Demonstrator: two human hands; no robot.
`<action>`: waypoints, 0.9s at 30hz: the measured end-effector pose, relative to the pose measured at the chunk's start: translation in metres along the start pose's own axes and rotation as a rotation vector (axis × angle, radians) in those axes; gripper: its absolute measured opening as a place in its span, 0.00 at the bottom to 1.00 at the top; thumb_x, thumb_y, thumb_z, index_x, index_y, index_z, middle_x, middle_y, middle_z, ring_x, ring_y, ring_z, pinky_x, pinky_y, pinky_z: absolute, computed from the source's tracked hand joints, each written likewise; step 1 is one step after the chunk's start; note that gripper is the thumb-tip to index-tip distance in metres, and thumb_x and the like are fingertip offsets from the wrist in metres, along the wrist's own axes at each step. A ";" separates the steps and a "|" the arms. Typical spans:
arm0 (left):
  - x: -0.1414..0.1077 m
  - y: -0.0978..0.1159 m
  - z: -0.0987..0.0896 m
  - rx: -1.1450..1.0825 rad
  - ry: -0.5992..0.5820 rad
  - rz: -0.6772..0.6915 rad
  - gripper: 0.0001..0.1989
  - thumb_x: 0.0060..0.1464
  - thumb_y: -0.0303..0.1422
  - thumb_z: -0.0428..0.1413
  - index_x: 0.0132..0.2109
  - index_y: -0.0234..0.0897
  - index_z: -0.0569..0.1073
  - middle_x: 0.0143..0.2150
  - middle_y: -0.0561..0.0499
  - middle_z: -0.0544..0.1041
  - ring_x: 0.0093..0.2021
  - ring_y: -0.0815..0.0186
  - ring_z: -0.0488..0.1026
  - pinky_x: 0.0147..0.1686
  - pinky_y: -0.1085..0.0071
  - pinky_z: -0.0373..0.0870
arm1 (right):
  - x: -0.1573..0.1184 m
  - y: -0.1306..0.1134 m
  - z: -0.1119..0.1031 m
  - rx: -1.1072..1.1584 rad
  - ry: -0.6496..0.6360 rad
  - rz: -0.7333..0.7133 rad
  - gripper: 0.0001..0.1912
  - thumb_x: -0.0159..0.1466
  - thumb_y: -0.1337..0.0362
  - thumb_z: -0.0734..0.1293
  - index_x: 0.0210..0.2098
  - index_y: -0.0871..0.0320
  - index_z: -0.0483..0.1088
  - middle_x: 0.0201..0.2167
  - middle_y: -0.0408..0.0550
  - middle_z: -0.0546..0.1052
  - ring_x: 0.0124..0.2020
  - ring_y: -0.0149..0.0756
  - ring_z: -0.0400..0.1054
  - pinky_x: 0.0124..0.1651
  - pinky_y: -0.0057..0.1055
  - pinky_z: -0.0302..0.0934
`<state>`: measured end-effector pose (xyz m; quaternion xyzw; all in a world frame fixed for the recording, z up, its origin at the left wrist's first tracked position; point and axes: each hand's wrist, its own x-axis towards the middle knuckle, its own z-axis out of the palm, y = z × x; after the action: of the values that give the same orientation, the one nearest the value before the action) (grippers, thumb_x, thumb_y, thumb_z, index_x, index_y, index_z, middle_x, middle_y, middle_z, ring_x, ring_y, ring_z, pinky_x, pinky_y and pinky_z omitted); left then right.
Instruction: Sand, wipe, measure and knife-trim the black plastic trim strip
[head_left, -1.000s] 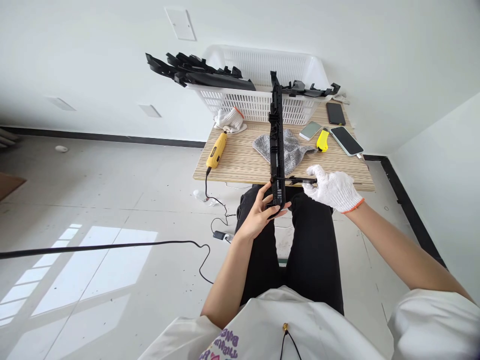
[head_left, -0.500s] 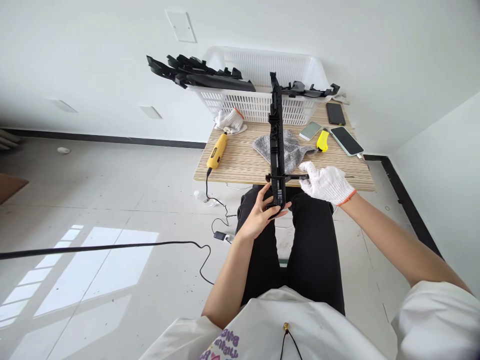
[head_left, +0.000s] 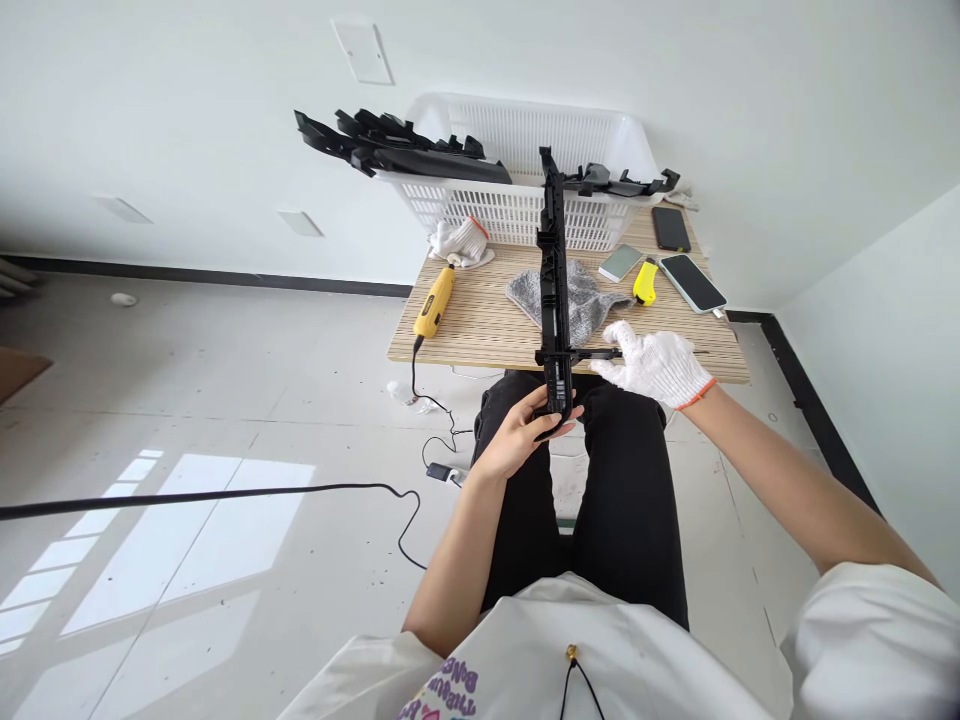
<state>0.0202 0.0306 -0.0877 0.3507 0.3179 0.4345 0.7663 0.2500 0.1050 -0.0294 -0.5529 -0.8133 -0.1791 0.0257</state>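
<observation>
My bare left hand (head_left: 517, 435) holds the lower end of a long, narrow black plastic trim part (head_left: 553, 290). The part stands lengthwise away from me above my lap, its ribbed and clipped side showing. Beside its lower half, my right hand (head_left: 656, 368) wears a white knit glove with an orange cuff. Between the thumb and fingers of that hand lies the end of a thin black piece (head_left: 595, 353), which crosses the trim part sideways. I cannot make out whether this piece belongs to the part or is a separate tool.
A white basket (head_left: 480, 205) bearing several black parts (head_left: 442, 165) stands on the wooden table (head_left: 480, 335). Around the part lie a grey cloth (head_left: 589, 300), yellow corded tool (head_left: 435, 303), glove (head_left: 459, 240), yellow cutter (head_left: 645, 282) and phones (head_left: 694, 283).
My left index finger has come down from beside the crosspiece toward the part's lower end. The gloved thumb has shifted slightly left and down, and its fingertips slightly right.
</observation>
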 end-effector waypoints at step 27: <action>-0.002 0.001 -0.004 0.077 -0.029 -0.023 0.22 0.58 0.35 0.62 0.59 0.44 0.71 0.67 0.43 0.66 0.64 0.44 0.68 0.51 0.61 0.77 | 0.055 0.020 -0.022 -0.052 -0.094 -0.055 0.27 0.69 0.52 0.51 0.61 0.57 0.61 0.31 0.55 0.78 0.29 0.51 0.73 0.29 0.33 0.50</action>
<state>0.0159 0.0304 -0.0889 0.3824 0.3273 0.4079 0.7617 0.2431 0.1538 0.0092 -0.5385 -0.8237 -0.1746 -0.0319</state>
